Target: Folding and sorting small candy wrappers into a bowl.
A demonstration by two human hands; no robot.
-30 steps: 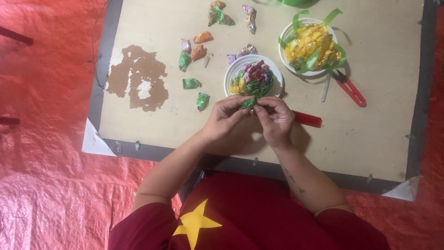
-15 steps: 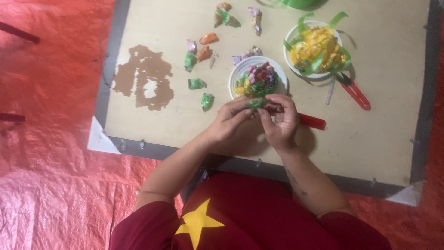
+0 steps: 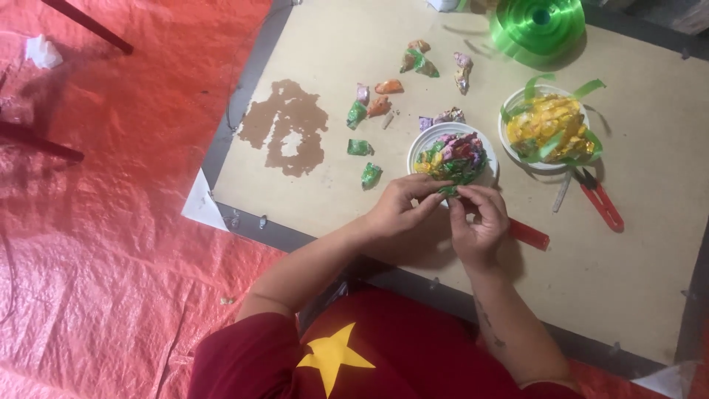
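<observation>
My left hand (image 3: 402,210) and my right hand (image 3: 480,222) meet just in front of a white bowl (image 3: 425,142) filled with crumpled coloured wrappers. Both pinch a small green foil wrapper (image 3: 449,191) between their fingertips at the bowl's near rim. A second white bowl (image 3: 509,122) to the right holds yellow wrapped pieces and green ribbon strips. Loose wrapped sweets (image 3: 369,111) lie scattered on the beige board (image 3: 628,251) behind the hands.
Red-handled snips (image 3: 600,199) lie right of the bowls. A red flat stick (image 3: 530,233) pokes out beside my right hand. A roll of green ribbon (image 3: 538,26) sits at the far edge. A brown torn patch (image 3: 289,125) marks the board's left. Red tarp (image 3: 103,222) surrounds it.
The view has shifted, so everything sits slightly lower and further right. My hands stay together at the bowl's rim, fingers working the green wrapper.
</observation>
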